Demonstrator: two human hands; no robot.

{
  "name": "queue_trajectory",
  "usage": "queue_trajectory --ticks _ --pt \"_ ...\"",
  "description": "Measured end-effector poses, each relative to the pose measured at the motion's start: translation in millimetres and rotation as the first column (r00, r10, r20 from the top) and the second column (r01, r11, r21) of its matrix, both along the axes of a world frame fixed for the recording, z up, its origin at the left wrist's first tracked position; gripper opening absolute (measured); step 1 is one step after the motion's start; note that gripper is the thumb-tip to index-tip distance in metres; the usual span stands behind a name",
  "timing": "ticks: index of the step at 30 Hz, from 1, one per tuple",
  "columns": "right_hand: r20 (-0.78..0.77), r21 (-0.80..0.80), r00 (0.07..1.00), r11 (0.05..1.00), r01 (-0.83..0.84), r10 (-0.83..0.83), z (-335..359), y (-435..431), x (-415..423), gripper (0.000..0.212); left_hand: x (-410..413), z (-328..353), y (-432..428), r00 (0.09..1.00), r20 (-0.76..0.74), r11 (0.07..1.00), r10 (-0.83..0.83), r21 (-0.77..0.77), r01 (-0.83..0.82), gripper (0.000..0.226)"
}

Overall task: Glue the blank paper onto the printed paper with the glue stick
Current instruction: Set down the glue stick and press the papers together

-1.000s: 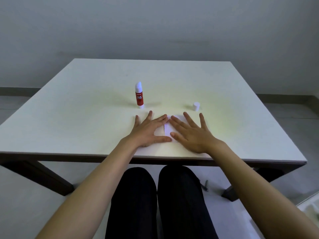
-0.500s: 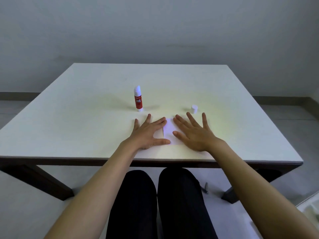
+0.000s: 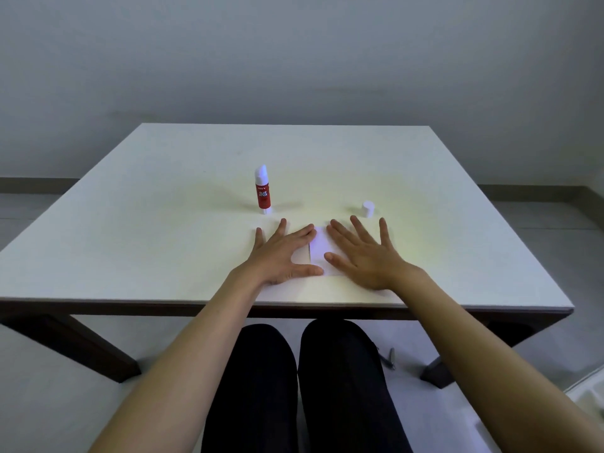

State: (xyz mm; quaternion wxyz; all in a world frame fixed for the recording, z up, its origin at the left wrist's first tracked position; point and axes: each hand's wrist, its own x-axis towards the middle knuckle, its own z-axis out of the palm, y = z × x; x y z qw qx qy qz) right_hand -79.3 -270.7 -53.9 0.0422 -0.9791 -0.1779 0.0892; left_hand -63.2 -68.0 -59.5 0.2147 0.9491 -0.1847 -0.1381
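Both hands, left hand [image 3: 277, 256] and right hand [image 3: 362, 256], lie flat with fingers spread, pressing the blank paper [image 3: 318, 248] between them.

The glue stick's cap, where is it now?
The cap stands on the table, just beyond the right hand, apart from the glue stick.

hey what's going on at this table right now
A person sits at a white table, with the left hand and right hand both pressed flat, fingers spread, on a small white paper lying on a larger white sheet. Beyond the hands, a red-and-white glue stick stands upright and uncapped; its small white cap sits apart, to the right.
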Motion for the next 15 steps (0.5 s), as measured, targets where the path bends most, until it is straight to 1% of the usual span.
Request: queue_trajectory --ticks 4,5,7,10,12,13,15 --pt "0.033 0.091 0.985 0.981 -0.172 0.17 -11.7 8.0 -32.7 0.076 1.2 -1.4 0.4 1.0 0.007 1.0 0.009 -0.016 -0.009 0.088" --pt "0.033 0.091 0.982 0.978 -0.19 0.188 -12.9 5.2 -35.1 0.076 1.0 -2.1 0.4 1.0 0.01 1.0 0.009 -0.02 -0.009 0.088" --pt "0.019 0.066 0.987 0.985 -0.158 0.157 -10.0 -4.1 -26.0 0.071 0.5 -2.1 0.6 1.0 0.013 1.0 0.008 -0.016 -0.008 0.088" --pt "-0.008 -0.011 1.0 1.0 -0.003 0.003 0.5 -16.2 -2.3 0.063 0.4 -1.2 0.8 1.0 0.007 1.0 0.003 0.01 -0.003 0.086" --pt "0.003 -0.034 0.998 0.997 0.063 -0.063 3.2 -16.5 2.6 0.064 0.4 -1.1 1.1 1.0 0.012 1.0 0.0 0.021 0.0 0.086" --pt "0.026 -0.038 0.998 0.998 0.051 -0.05 2.7 -13.0 -1.9 0.067 0.4 -1.4 1.1 1.0 0.014 1.0 0.0 0.017 0.0 0.086" --pt "0.068 -0.007 0.996 0.998 -0.061 0.062 -4.0 -1.8 -21.0 0.073 0.5 -2.3 1.1 1.0 0.012 1.0 0.001 0.0 -0.001 0.087"
